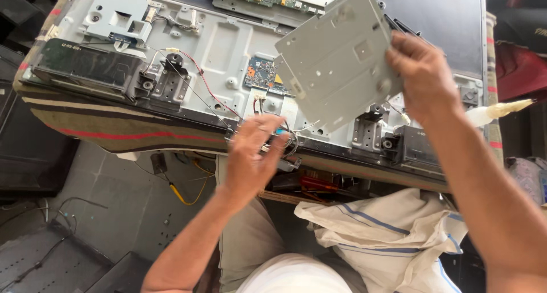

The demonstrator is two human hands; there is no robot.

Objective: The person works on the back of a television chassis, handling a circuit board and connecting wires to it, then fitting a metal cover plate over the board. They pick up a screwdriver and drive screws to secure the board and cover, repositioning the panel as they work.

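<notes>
**Metal cover coming off the open panel**

Your right hand (424, 76) is gripping the flat grey perforated metal shield plate (336, 59) by its right edge, tilting it up clear of the opened flat-screen chassis (216, 48) — likely so the parts beneath are showing. Your left hand (253, 153) is curling loosely at the chassis's near edge, fingers resting on the bundle of thin red and white wires (279, 130), seemingly keeping them out of the plate's way. The small blue circuit board (262, 74) is lying exposed just left of the plate.

Head cam looks steeply down, close over opened TV back (216, 48).
</notes>
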